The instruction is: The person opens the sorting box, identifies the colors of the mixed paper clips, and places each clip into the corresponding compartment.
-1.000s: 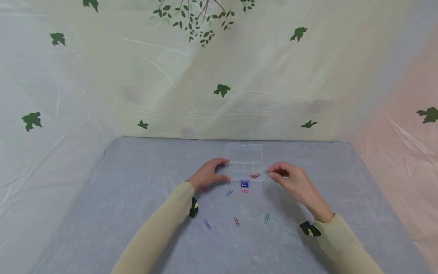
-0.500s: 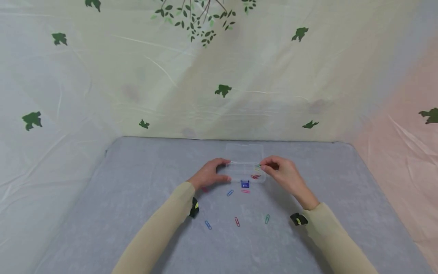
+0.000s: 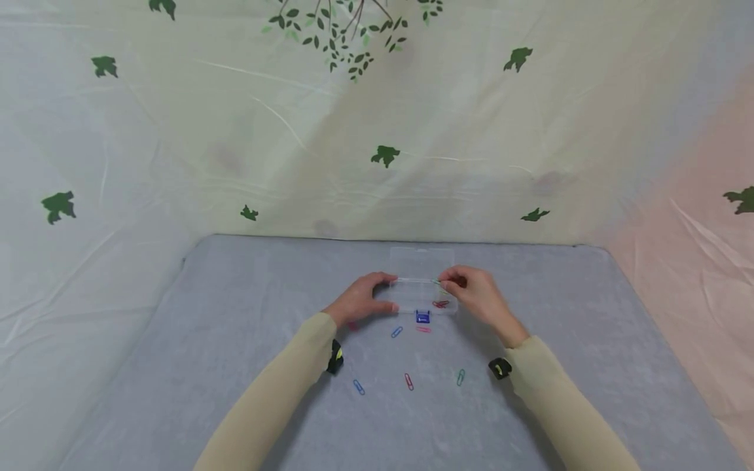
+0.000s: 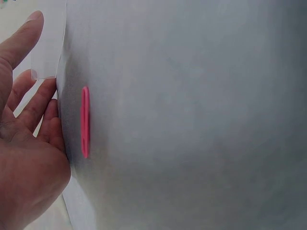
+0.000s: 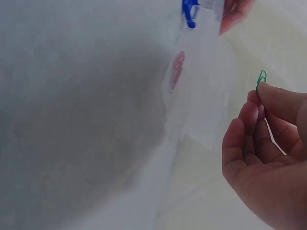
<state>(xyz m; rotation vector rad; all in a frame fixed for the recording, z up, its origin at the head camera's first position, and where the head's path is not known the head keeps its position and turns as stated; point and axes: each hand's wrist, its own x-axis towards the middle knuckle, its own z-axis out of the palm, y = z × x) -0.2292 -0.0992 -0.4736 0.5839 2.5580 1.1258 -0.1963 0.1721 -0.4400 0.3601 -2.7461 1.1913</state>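
Note:
A clear plastic compartment box (image 3: pixel 406 305) lies on the grey cloth, its lid (image 3: pixel 412 261) raised at the far side and a blue latch (image 3: pixel 422 317) in front. My left hand (image 3: pixel 358 299) holds the box's left end between thumb and fingers. Over the right part of the box, my right hand (image 3: pixel 480 294) pinches a green paper clip (image 5: pixel 262 77) between thumb and forefinger. Red paper clips (image 3: pixel 440 304) lie in the near right compartment. A yellow paper clip (image 3: pixel 443 292) is partly visible behind them, close to my right fingertips.
On the cloth before the box are a blue paper clip (image 3: pixel 397 332) and a pink one (image 3: pixel 423 330). Nearer lie blue (image 3: pixel 359 387), red (image 3: pixel 409 381) and green (image 3: pixel 461 377) clips. Another pink clip (image 4: pixel 85 122) sits beside my left hand. A fabric wall (image 3: pixel 318 163) stands behind.
My right hand has moved left from the box's right edge to above its right compartments, carrying the green paper clip. The left hand stays at the box's left end.

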